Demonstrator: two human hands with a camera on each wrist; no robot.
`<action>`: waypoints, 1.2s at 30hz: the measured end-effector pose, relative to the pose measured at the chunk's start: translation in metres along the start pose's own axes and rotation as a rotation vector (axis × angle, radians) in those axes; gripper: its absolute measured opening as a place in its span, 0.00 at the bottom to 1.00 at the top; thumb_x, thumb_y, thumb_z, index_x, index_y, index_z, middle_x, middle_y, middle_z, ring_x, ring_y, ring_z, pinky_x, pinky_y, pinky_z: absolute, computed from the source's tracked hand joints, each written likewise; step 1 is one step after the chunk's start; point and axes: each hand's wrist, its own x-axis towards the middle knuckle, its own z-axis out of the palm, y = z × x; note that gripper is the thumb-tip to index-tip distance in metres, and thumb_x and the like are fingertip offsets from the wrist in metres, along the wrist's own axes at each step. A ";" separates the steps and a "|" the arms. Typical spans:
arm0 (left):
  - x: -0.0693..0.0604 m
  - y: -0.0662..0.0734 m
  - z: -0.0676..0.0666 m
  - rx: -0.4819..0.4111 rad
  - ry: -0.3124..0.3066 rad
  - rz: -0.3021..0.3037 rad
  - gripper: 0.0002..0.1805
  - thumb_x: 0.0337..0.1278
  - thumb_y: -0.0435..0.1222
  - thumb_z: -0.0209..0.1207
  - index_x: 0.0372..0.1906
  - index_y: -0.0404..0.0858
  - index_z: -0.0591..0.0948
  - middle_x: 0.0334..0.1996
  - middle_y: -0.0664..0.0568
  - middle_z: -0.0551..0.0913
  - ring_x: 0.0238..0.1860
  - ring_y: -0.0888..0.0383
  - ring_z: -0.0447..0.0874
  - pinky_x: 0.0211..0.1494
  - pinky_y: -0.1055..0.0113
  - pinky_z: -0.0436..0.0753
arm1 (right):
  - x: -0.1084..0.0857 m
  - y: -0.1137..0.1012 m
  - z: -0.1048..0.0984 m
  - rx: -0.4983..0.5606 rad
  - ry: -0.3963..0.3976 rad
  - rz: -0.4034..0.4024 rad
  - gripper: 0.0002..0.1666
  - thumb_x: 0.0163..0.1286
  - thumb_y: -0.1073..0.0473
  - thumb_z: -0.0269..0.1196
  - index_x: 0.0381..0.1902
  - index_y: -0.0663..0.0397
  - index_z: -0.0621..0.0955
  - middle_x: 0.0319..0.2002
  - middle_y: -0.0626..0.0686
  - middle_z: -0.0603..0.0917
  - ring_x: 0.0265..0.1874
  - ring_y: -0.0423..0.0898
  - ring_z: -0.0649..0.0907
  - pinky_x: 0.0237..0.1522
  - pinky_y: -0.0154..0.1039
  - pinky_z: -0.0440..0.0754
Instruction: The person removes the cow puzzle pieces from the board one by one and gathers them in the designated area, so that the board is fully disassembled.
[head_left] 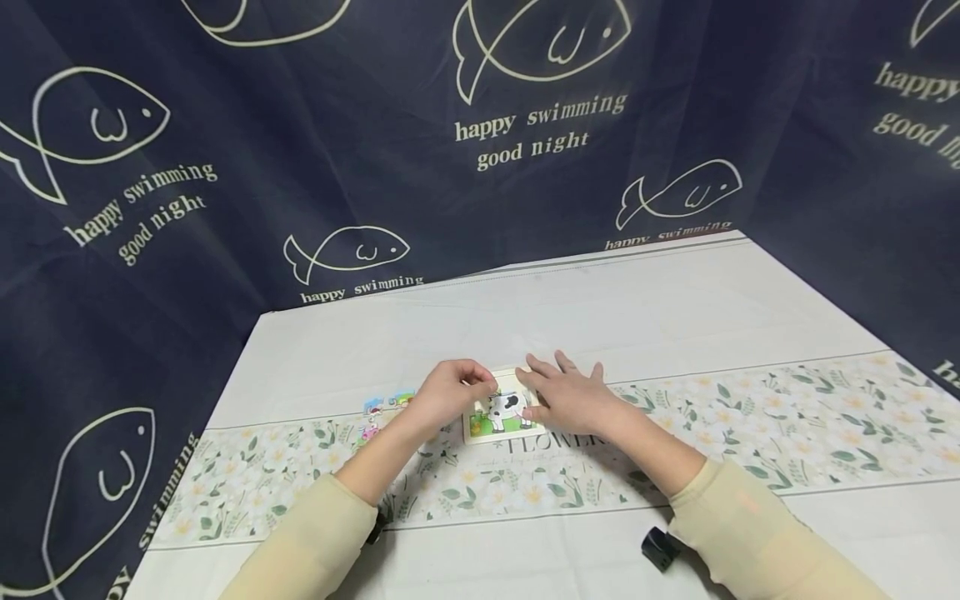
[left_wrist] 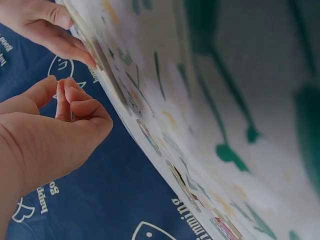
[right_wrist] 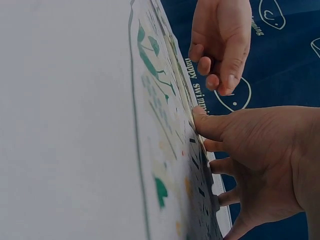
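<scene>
A framed picture puzzle point(head_left: 502, 427) with a black-and-white cow on green grass lies on the table; bare pale wood shows along its upper part. Over its upper left corner is my left hand point(head_left: 450, 393), thumb and fingertips drawn together. In the left wrist view the left hand point(left_wrist: 60, 135) has its fingers bent, and whether a small piece sits between them is not visible. My right hand point(head_left: 573, 400) spreads its fingers at the puzzle's right side. From the right wrist view, the right hand's thumb point(right_wrist: 212, 125) touches the board's edge, other fingers reaching down to the tabletop.
Several loose colourful puzzle pieces point(head_left: 371, 421) lie left of the board, partly behind the left forearm. A flower-printed band point(head_left: 750, 425) crosses the white table cover point(head_left: 570, 308). Dark blue curtains point(head_left: 300, 150) with fish drawings surround the table's far side.
</scene>
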 end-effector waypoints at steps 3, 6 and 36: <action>0.002 -0.004 0.003 -0.003 -0.022 -0.012 0.04 0.66 0.37 0.65 0.39 0.40 0.85 0.34 0.51 0.81 0.33 0.54 0.77 0.36 0.63 0.78 | 0.000 0.000 0.000 -0.004 -0.003 -0.001 0.41 0.74 0.39 0.60 0.78 0.45 0.64 0.79 0.54 0.55 0.76 0.69 0.51 0.58 0.84 0.46; 0.005 -0.007 0.004 0.000 -0.036 -0.018 0.04 0.63 0.34 0.66 0.41 0.39 0.84 0.31 0.51 0.80 0.31 0.56 0.77 0.35 0.64 0.78 | -0.001 0.001 0.000 -0.010 -0.005 -0.001 0.41 0.74 0.39 0.59 0.78 0.45 0.64 0.79 0.54 0.55 0.76 0.69 0.51 0.58 0.84 0.46; 0.008 -0.005 0.013 0.170 -0.057 -0.015 0.15 0.56 0.27 0.70 0.48 0.37 0.81 0.28 0.51 0.75 0.25 0.58 0.68 0.27 0.68 0.70 | 0.000 0.000 0.001 -0.013 0.001 -0.004 0.40 0.74 0.39 0.59 0.78 0.45 0.64 0.80 0.54 0.55 0.76 0.69 0.51 0.58 0.84 0.46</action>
